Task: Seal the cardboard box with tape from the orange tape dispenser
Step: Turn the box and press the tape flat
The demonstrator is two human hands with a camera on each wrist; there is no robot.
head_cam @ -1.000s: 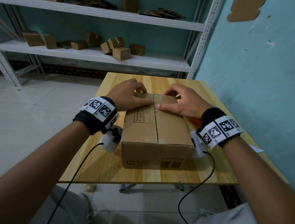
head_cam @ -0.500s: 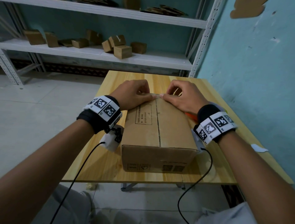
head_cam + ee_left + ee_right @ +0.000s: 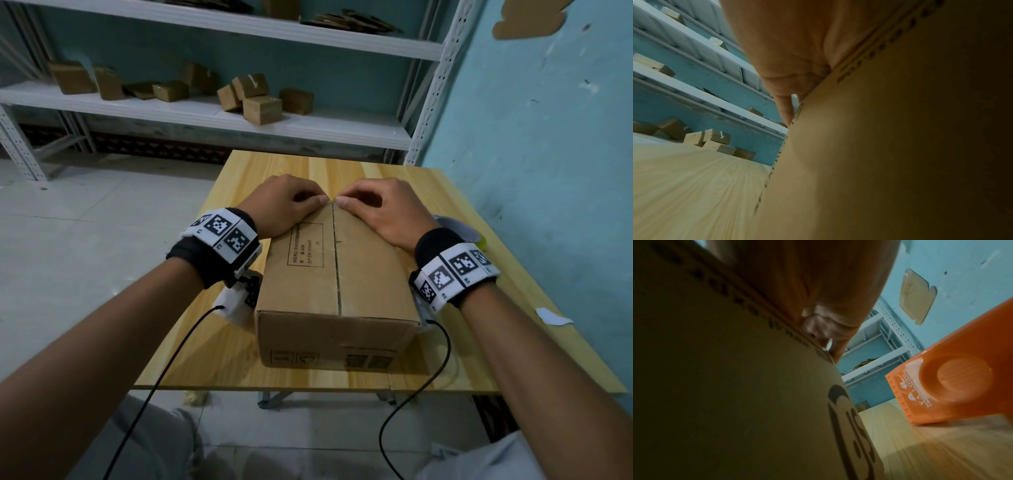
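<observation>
The cardboard box [image 3: 337,274] lies lengthwise on the wooden table [image 3: 219,356], flaps down, with a bare seam along the middle of its top. My left hand [image 3: 291,204] and right hand [image 3: 368,205] sit at the far end of the top. Their thumbs meet at the seam and their fingers curl over the far edge. The left wrist view shows my left hand [image 3: 789,48] on the box [image 3: 879,146]. The orange tape dispenser [image 3: 953,386] stands on the table right of the box [image 3: 735,386], beside my right hand [image 3: 818,288]. My right wrist hides it in the head view.
A white shelf rack [image 3: 219,116] with several small cardboard boxes stands behind the table. The blue wall [image 3: 548,154] runs close along the right. A white paper scrap [image 3: 553,317] lies at the table's right edge. Cables hang from both wrists over the near edge.
Both hands slid from the middle of the box top to its far edge. The thumbs came together at the seam and the fingers curled over the edge. The box stayed put.
</observation>
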